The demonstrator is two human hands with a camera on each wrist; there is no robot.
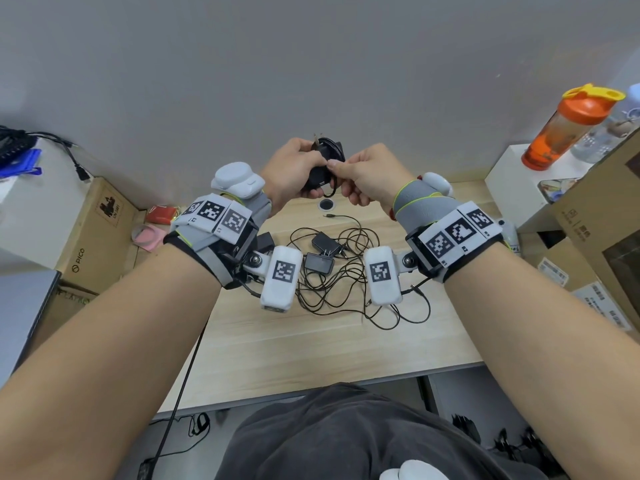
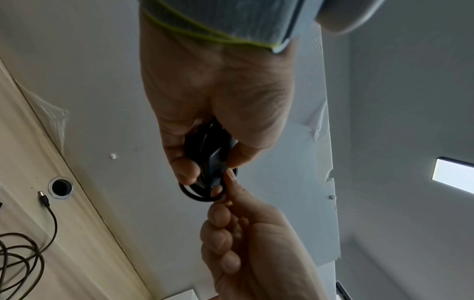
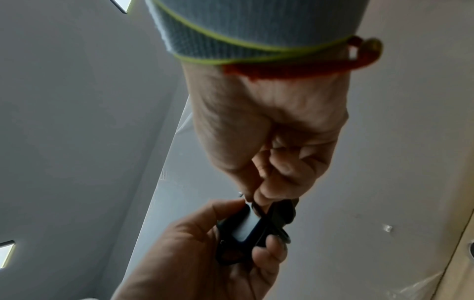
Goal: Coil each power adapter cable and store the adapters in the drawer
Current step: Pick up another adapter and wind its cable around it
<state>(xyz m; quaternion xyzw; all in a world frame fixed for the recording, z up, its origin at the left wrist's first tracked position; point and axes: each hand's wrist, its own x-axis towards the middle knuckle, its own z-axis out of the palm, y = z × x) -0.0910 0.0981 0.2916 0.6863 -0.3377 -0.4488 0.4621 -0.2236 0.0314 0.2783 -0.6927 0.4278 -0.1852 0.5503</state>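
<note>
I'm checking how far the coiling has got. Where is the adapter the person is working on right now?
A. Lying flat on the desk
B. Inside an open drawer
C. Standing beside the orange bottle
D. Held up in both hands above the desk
D: the left hand grips the black adapter in the air while the right hand pinches its coiled cable; the other adapters lie tangled on the desk below.

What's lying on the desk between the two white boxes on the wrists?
In the head view, two black adapters and their tangled cables lie on the desk, showing between the two wrist boxes.
</note>
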